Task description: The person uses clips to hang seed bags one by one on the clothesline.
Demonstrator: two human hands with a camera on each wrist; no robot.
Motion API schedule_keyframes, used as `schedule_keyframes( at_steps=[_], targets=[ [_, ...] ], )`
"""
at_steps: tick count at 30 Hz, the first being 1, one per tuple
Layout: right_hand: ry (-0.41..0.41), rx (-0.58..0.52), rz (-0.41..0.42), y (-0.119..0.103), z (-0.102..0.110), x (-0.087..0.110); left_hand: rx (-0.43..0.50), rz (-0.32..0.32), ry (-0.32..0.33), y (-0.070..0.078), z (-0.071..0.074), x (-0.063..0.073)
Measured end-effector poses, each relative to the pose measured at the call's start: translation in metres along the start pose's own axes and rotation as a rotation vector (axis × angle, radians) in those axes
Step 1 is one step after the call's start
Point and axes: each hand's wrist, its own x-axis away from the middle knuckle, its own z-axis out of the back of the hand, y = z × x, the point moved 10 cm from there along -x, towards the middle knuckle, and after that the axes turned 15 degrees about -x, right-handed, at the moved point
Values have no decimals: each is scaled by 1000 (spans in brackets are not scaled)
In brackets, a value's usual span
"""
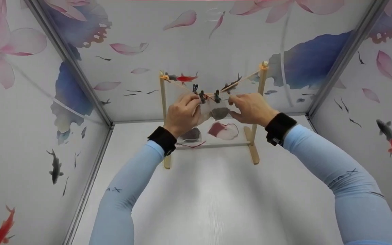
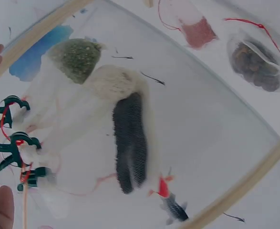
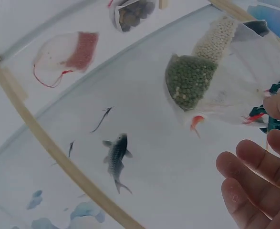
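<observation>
My left hand [image 1: 182, 114] is beside the clips on the left of a cord, with its fingers bent. Whether it pinches anything is hidden. My right hand [image 1: 252, 107] is just right of the right-hand clip [image 1: 217, 96], its fingers loosely spread and holding nothing in the right wrist view. Dark green spring clips [image 2: 15, 148] sit close together on the cord. Below them hang mesh drawstring pouches: one of green beans [image 3: 190, 81], one of whitish grains [image 3: 216, 40] and one with dark contents [image 2: 130, 143].
A wooden frame with a left post [image 1: 163, 102] and a right post [image 1: 261, 81] carries the cord. Behind it lie a pouch with pinkish-red contents [image 3: 82, 50] and one with brown lumps [image 2: 254, 67]. Printed panels [image 1: 202, 44] surround the white table [image 1: 213, 190].
</observation>
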Motion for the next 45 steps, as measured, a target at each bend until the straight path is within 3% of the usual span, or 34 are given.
schedule_keyframes(
  at_steps=[4,7,13,19,24,29,32,35,37,39,45],
  targets=[
    [-22,-61,-51,14,-11,17,-36,31,12,-28,3,34],
    [-50,-81,-101,28,-20,31,-72,91,-13,-53,3,62],
    [-75,-86,-197,59,-35,63,-104,281,-133,-100,-4,119],
    [-49,-121,-278,85,-48,94,-126,420,-276,-126,-17,183],
    [-86,-134,-388,99,-65,116,-119,548,-496,-139,-37,240],
    [-125,-175,-490,112,-77,136,-73,671,-853,-150,-59,301],
    [-136,-197,-522,116,-83,149,-39,663,-1067,-145,-68,339],
    [-149,-207,-538,118,-89,161,-9,624,-1215,-137,-73,372],
    [-155,-213,-544,119,-92,167,-1,606,-1245,-133,-75,385],
    [-161,-219,-549,120,-95,172,-10,599,-1227,-133,-75,391],
    [-178,-241,-540,115,-104,177,-115,577,-1128,-134,-72,389]
  ],
)
